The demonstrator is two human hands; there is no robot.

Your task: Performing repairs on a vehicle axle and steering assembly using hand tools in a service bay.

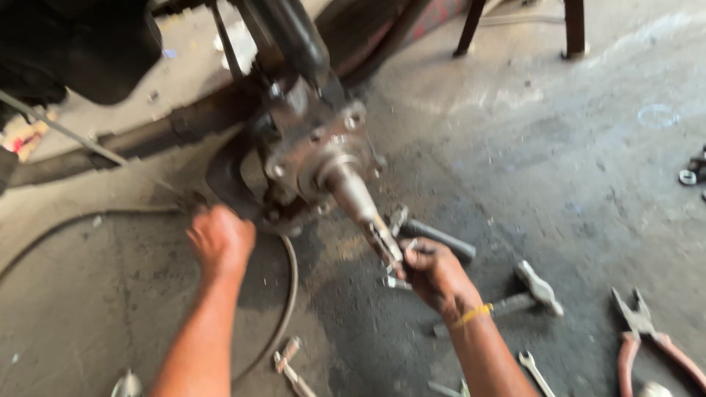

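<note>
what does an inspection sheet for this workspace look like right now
surface: stained grey concrete floor, dark oily patch under the work.
job's things: wheel hub with bare axle spindle pointing down toward the camera.
clutter: hammer, red-handled pliers, small spanner, another tool on the floor.
grips: left hand at the hub's lower edge; right hand at the spindle tip, holding a tool too blurred to name.
cables: thin dark hose curving across the floor.
surroundings: metal stand legs at the top, loose nuts at the right edge.
</note>
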